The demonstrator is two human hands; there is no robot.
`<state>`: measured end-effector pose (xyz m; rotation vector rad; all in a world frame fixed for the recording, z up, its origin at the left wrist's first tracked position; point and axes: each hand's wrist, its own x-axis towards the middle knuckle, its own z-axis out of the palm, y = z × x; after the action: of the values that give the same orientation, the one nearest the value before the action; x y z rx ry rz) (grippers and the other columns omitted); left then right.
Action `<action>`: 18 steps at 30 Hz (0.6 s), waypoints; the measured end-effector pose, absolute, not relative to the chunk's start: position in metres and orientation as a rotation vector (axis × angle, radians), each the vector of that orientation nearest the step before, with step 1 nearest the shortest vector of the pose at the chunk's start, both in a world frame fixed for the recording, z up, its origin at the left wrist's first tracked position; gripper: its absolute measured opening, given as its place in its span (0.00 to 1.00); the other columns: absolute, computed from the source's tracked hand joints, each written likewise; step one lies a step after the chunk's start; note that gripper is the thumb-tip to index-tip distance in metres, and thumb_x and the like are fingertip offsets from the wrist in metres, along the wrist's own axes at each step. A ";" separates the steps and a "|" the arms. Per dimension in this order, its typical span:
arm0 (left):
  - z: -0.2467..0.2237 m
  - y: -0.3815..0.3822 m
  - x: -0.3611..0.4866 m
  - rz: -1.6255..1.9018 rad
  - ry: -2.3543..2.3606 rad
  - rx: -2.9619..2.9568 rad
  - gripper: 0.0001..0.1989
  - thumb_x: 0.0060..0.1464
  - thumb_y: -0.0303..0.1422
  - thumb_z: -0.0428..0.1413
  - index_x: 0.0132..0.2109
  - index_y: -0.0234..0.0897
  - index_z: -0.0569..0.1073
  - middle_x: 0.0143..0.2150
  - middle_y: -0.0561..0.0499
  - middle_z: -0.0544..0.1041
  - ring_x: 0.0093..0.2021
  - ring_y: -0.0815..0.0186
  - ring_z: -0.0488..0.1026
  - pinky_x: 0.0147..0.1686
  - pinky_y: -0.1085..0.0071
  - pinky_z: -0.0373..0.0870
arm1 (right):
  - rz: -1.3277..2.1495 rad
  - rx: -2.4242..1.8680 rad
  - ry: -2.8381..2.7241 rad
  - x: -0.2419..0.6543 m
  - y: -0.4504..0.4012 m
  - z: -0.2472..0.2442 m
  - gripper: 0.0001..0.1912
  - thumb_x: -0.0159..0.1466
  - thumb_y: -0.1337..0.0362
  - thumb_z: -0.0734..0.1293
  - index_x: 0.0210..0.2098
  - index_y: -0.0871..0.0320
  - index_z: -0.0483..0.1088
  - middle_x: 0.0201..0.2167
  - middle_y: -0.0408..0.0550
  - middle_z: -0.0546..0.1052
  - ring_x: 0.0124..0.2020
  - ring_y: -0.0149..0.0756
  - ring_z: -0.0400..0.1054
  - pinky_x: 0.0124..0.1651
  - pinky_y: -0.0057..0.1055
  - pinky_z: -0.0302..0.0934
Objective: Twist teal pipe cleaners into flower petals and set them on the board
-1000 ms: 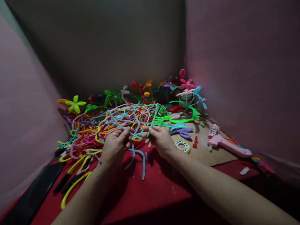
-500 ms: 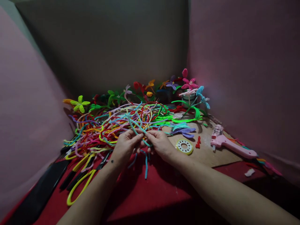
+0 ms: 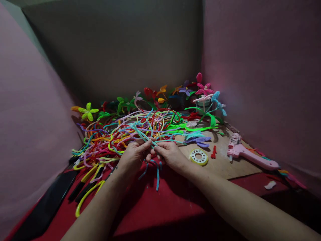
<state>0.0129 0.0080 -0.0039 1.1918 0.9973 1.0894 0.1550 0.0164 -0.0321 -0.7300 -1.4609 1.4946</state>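
Red cloth (image 3: 160, 214) covers the table between pinkish side walls (image 3: 263, 67). One board (image 3: 220, 167) at right bears one tape roll (image 3: 199, 157), one small red piece (image 3: 213, 152) and one glue gun (image 3: 247, 156), its handle past the edge; one white scrap (image 3: 270, 185) lies nearer. Behind the hands sprawls a pile (image 3: 120, 134) too tangled to count, flowers (image 3: 204, 89) beyond. Left forearm partly hides yellow handles (image 3: 79, 207). Left hand (image 3: 132, 155) and right hand (image 3: 173, 154), close together, pinch pale-blue stem (image 3: 142, 134) between fingertips, strands slanting up-left; whether one folded or two, I cannot tell.
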 end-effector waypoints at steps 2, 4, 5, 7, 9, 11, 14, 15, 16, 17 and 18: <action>-0.002 0.007 0.014 1.125 0.995 1.177 0.11 0.50 0.35 0.56 0.39 0.31 0.72 0.21 0.54 0.71 0.16 0.77 0.62 0.20 0.78 0.59 | 1.492 -0.715 -1.458 0.155 0.015 -0.030 0.12 0.59 0.62 0.60 0.24 0.62 0.67 0.15 0.39 0.64 0.16 0.22 0.52 0.18 0.20 0.44; 0.000 0.006 0.016 1.149 1.000 1.162 0.12 0.50 0.35 0.56 0.39 0.31 0.72 0.20 0.54 0.70 0.16 0.76 0.63 0.19 0.78 0.58 | 1.531 -0.683 -1.427 0.155 0.013 -0.026 0.13 0.59 0.62 0.59 0.25 0.62 0.68 0.16 0.40 0.66 0.15 0.22 0.49 0.18 0.20 0.43; 0.001 0.005 0.016 1.158 1.002 1.154 0.12 0.50 0.35 0.56 0.38 0.30 0.72 0.20 0.54 0.70 0.16 0.76 0.63 0.19 0.78 0.58 | 1.560 -0.652 -1.413 0.156 0.012 -0.024 0.13 0.60 0.61 0.58 0.25 0.62 0.69 0.17 0.41 0.67 0.14 0.21 0.48 0.18 0.21 0.42; 0.003 0.005 0.017 1.165 1.013 1.142 0.11 0.49 0.36 0.56 0.34 0.30 0.72 0.17 0.54 0.69 0.15 0.75 0.62 0.19 0.78 0.58 | 1.607 -0.584 -1.425 0.156 0.010 -0.021 0.14 0.60 0.61 0.58 0.26 0.62 0.70 0.20 0.42 0.69 0.14 0.21 0.47 0.18 0.21 0.42; 0.004 0.004 0.017 1.174 1.032 1.144 0.11 0.48 0.36 0.57 0.30 0.30 0.72 0.15 0.54 0.68 0.15 0.75 0.62 0.20 0.77 0.59 | 1.584 -0.568 -1.485 0.156 0.009 -0.021 0.14 0.60 0.59 0.60 0.26 0.62 0.71 0.21 0.42 0.69 0.15 0.21 0.48 0.19 0.22 0.44; 0.005 0.003 0.016 1.191 1.060 1.160 0.11 0.47 0.36 0.57 0.27 0.30 0.72 0.13 0.54 0.67 0.15 0.74 0.62 0.21 0.76 0.60 | 1.502 -0.599 -1.552 0.155 0.010 -0.023 0.15 0.59 0.57 0.61 0.25 0.62 0.71 0.19 0.41 0.68 0.17 0.22 0.50 0.21 0.22 0.45; 0.005 0.004 0.015 1.223 1.067 1.197 0.11 0.48 0.35 0.56 0.25 0.31 0.72 0.13 0.53 0.68 0.15 0.72 0.63 0.22 0.74 0.63 | 1.467 -0.640 -1.585 0.153 0.011 -0.026 0.19 0.60 0.54 0.60 0.22 0.61 0.69 0.14 0.38 0.62 0.16 0.22 0.49 0.21 0.23 0.43; 0.005 0.004 0.015 1.217 1.067 1.215 0.12 0.48 0.35 0.55 0.24 0.31 0.71 0.14 0.52 0.69 0.15 0.72 0.64 0.23 0.73 0.64 | 1.512 -0.647 -1.569 0.153 0.011 -0.027 0.19 0.60 0.53 0.60 0.22 0.61 0.68 0.12 0.37 0.59 0.15 0.22 0.47 0.19 0.23 0.42; 0.005 0.005 0.014 1.204 1.069 1.236 0.12 0.49 0.36 0.55 0.24 0.31 0.71 0.14 0.52 0.69 0.15 0.71 0.65 0.23 0.72 0.65 | 1.576 -0.651 -1.542 0.153 0.010 -0.028 0.20 0.60 0.52 0.59 0.21 0.61 0.66 0.11 0.36 0.57 0.13 0.22 0.46 0.18 0.23 0.41; 0.005 0.006 0.012 1.184 1.075 1.258 0.13 0.49 0.36 0.54 0.23 0.31 0.71 0.14 0.51 0.69 0.16 0.70 0.66 0.24 0.72 0.65 | 1.652 -0.648 -1.502 0.153 0.010 -0.028 0.20 0.60 0.51 0.59 0.21 0.60 0.64 0.10 0.35 0.55 0.12 0.22 0.46 0.16 0.23 0.41; 0.005 0.006 0.010 1.156 1.085 1.278 0.14 0.49 0.36 0.54 0.22 0.31 0.71 0.14 0.50 0.70 0.16 0.69 0.67 0.24 0.71 0.66 | 1.736 -0.635 -1.452 0.154 0.010 -0.029 0.20 0.60 0.50 0.59 0.22 0.60 0.64 0.10 0.35 0.56 0.11 0.22 0.47 0.15 0.22 0.42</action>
<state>0.0105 0.0062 0.0054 1.2781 1.0851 1.1564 0.1537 0.0098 -0.0287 -0.6346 -1.4518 1.7363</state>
